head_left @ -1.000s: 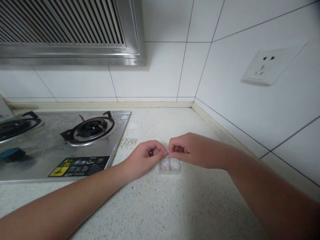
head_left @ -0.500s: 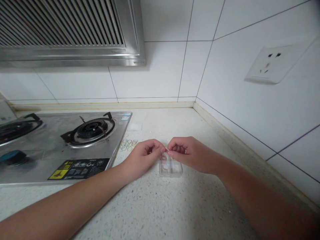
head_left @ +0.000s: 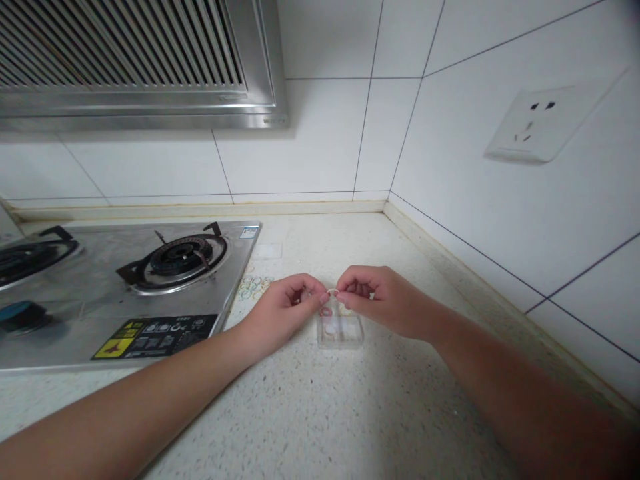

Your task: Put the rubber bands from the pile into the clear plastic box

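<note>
My left hand (head_left: 285, 312) and my right hand (head_left: 380, 298) meet over a small clear plastic box (head_left: 340, 331) on the speckled counter (head_left: 320, 413). Both hands are closed in a pinch, fingertips nearly touching, with a small thin ring-like band (head_left: 332, 292) between them. The box has compartments and holds a few small rings. A loose cluster of small coloured rubber bands (head_left: 254, 287) lies on the counter to the left of my left hand, beside the stove.
A steel gas stove (head_left: 125, 287) with two burners fills the left. A range hood (head_left: 135, 60) hangs above it. White tiled walls close the back and right, with a socket (head_left: 537, 123) on the right wall.
Both hands have stayed pinched together over the box, shifting only slightly. The view has drifted a little.
</note>
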Tool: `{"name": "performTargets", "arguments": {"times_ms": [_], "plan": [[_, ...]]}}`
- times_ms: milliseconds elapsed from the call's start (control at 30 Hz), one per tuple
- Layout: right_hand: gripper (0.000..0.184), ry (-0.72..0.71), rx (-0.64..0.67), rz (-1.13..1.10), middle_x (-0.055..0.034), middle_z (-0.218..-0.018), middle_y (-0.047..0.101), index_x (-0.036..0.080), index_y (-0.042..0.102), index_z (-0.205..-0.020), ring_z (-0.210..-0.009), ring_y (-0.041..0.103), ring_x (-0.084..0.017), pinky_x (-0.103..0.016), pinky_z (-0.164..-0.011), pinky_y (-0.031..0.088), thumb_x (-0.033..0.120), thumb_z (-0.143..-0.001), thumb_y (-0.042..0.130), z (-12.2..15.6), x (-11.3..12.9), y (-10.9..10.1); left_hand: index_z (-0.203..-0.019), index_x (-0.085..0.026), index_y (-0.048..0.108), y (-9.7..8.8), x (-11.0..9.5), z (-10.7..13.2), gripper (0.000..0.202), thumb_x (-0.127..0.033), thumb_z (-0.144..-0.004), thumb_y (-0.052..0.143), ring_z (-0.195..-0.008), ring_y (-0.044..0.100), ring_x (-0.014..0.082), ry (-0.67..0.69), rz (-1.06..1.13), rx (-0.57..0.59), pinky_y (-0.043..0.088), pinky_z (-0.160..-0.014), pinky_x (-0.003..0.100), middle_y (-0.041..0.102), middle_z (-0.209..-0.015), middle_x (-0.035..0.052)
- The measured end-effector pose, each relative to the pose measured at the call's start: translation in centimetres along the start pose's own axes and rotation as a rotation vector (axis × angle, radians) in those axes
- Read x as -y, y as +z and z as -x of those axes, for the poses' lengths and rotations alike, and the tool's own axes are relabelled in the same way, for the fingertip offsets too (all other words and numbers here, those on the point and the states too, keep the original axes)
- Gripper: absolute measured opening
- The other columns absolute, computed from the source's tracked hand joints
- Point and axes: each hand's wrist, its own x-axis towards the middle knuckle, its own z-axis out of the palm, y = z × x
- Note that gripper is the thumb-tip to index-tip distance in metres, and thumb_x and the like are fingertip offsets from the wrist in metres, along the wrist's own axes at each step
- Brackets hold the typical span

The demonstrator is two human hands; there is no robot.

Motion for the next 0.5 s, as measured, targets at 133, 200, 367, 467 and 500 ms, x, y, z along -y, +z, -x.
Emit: {"name": "performTargets", "arguments": {"times_ms": [133,200,367,467,500], "plan": [[0.021,0.003,-0.008,-0.021,0.002,-0.068,0.055,0.015,0.064,-0.085,-0.062,0.046,-0.008,-0.022,-0.055,0.035,0.035,-0.089,0.062,0.02,-0.12,-0.06,-0.085,-0.013,0.063,0.01,-0.09,0.14,0.021,-0.033,-0.086,0.066,-0.073,0.055,0.0116,-0.015,0.027,0.013,0.041,-0.07,0.024,0.064,-0.079,0.0028],[0.021,0.001,0.011,-0.044,0.0017,-0.068,0.056,0.014,0.063,-0.086,-0.062,0.046,-0.008,-0.022,-0.054,0.035,0.035,-0.089,0.062,0.07,-0.04,-0.01,-0.086,-0.013,0.063,-0.03,0.0,0.16,0.021,-0.034,-0.085,0.067,-0.072,0.053,0.0111,-0.026,0.031,0.019,0.041,-0.069,0.024,0.062,-0.078,0.0022],[0.02,-0.023,0.01,-0.048,0.0012,-0.069,0.057,0.014,0.064,-0.086,-0.063,0.048,-0.008,-0.022,-0.055,0.037,0.034,-0.089,0.062,0.18,0.23,0.11,-0.084,-0.013,0.062,-0.02,0.1,0.18,0.022,-0.033,-0.084,0.069,-0.071,0.052,0.011,-0.038,0.06,0.025,0.04,-0.068,0.024,0.061,-0.076,0.0018],[0.017,-0.014,-0.011,-0.06,0.0018,-0.068,0.056,0.015,0.064,-0.085,-0.061,0.047,-0.008,-0.022,-0.054,0.036,0.032,-0.087,0.064,0.18,0.32,0.09,-0.084,-0.013,0.062,0.03,-0.08,0.2,0.021,-0.033,-0.085,0.068,-0.071,0.053,0.011,-0.04,0.071,0.019,0.041,-0.068,0.024,0.063,-0.077,0.002],[0.017,-0.01,-0.019,-0.057,0.002,-0.067,0.055,0.015,0.064,-0.085,-0.061,0.046,-0.008,-0.022,-0.054,0.036,0.032,-0.087,0.065,0.16,0.34,0.06,-0.084,-0.013,0.063,0.03,-0.14,0.21,0.021,-0.033,-0.085,0.067,-0.071,0.054,0.0111,-0.038,0.07,0.016,0.041,-0.069,0.024,0.063,-0.077,0.0022]]}}
